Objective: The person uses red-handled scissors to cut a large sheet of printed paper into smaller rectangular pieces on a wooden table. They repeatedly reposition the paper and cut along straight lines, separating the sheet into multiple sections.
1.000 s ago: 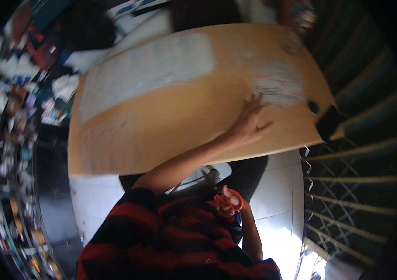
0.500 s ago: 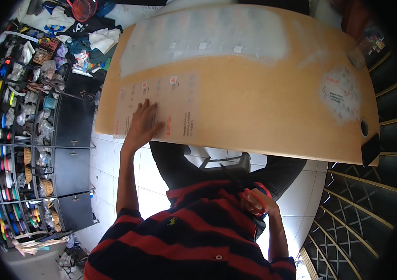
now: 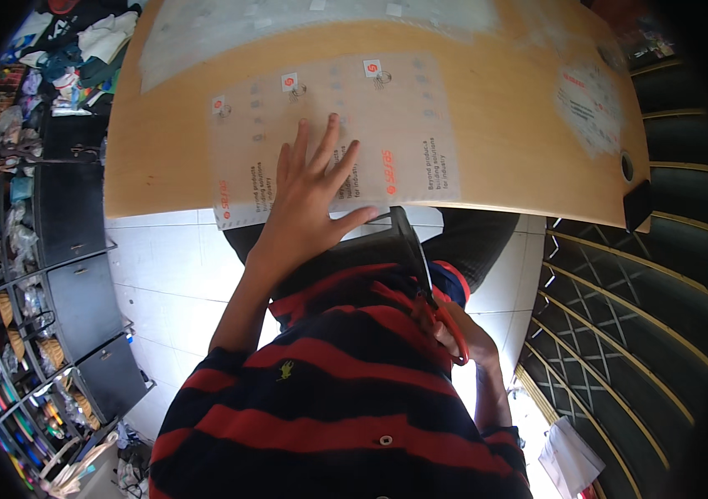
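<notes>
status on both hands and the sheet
Left hand spread on translucent sheet, covering part. Right hand holding red-handled scissors. Sheet's near-left corner overhangs table.

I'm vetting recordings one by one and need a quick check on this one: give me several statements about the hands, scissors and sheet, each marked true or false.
1. The right hand holds the scissors. True.
2. The scissors are blue-handled. False: they are red-handled.
3. The sheet lies on the table. True.
4. The sheet is bare of print. False: it bears printed marks.
5. The left hand is on the sheet. True.
6. The left hand is clenched. False: its fingers are spread.
</notes>
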`<state>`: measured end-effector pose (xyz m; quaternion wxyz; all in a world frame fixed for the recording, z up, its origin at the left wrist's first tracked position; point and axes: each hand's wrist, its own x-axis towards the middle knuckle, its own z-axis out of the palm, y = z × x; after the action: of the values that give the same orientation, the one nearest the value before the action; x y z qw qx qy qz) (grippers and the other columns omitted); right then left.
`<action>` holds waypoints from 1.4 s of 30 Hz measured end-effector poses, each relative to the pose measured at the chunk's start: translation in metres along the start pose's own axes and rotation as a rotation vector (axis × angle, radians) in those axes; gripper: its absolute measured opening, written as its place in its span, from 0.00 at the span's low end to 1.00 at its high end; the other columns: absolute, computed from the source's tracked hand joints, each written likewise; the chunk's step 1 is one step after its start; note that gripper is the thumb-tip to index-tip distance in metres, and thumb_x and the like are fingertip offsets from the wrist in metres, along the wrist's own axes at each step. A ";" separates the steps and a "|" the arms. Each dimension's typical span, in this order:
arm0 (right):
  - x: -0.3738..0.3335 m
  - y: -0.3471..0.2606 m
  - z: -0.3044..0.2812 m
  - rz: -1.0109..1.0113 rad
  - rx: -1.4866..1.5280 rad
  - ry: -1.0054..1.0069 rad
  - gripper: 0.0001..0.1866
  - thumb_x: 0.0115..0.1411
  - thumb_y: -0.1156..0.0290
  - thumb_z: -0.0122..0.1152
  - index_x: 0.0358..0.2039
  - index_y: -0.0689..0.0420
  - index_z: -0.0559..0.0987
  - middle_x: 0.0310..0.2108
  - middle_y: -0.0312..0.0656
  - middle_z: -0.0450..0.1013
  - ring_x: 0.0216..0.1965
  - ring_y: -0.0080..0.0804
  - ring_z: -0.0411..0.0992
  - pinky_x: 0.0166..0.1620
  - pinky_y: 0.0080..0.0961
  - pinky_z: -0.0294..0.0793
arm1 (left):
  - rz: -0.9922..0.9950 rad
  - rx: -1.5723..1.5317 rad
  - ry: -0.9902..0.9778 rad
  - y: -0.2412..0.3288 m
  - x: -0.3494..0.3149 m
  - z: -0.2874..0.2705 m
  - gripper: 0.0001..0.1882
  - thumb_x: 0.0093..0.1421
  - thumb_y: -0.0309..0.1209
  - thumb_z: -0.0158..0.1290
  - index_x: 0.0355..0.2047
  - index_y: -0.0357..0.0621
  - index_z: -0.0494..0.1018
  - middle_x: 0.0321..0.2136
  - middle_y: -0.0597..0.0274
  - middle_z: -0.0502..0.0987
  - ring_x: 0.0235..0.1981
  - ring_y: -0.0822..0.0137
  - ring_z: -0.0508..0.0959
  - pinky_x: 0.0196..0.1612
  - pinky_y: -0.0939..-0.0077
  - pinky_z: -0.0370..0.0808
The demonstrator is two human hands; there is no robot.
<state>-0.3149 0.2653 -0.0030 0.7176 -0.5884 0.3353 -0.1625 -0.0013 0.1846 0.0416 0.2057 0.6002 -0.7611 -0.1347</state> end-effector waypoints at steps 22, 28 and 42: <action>0.025 -0.071 0.007 0.188 -0.221 0.186 0.37 0.73 0.40 0.37 0.29 0.65 0.74 0.07 0.34 0.62 0.08 0.20 0.63 0.16 0.18 0.62 | 0.152 -0.127 0.328 0.021 -0.014 0.057 0.16 0.50 0.24 0.64 0.40 0.51 0.84 0.52 0.64 0.79 0.61 0.52 0.71 0.64 0.37 0.62; 0.035 -0.075 0.011 0.221 -0.215 0.200 0.36 0.75 0.44 0.36 0.27 0.65 0.74 0.06 0.35 0.62 0.06 0.21 0.62 0.13 0.18 0.61 | 0.168 -0.152 0.348 0.021 -0.015 0.063 0.15 0.50 0.23 0.62 0.40 0.49 0.84 0.50 0.63 0.78 0.59 0.54 0.71 0.64 0.33 0.61; 0.035 -0.082 0.011 0.370 -0.277 0.213 0.41 0.73 0.38 0.36 0.22 0.66 0.74 0.06 0.36 0.62 0.07 0.23 0.65 0.13 0.19 0.63 | 0.139 -0.164 0.374 0.026 -0.014 0.059 0.20 0.44 0.20 0.66 0.39 0.52 0.84 0.44 0.71 0.79 0.48 0.60 0.76 0.61 0.44 0.67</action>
<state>-0.2695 0.2305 0.0661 0.6083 -0.5894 0.5299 -0.0419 -0.0493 0.2018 -0.0009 0.4005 0.5420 -0.7357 -0.0679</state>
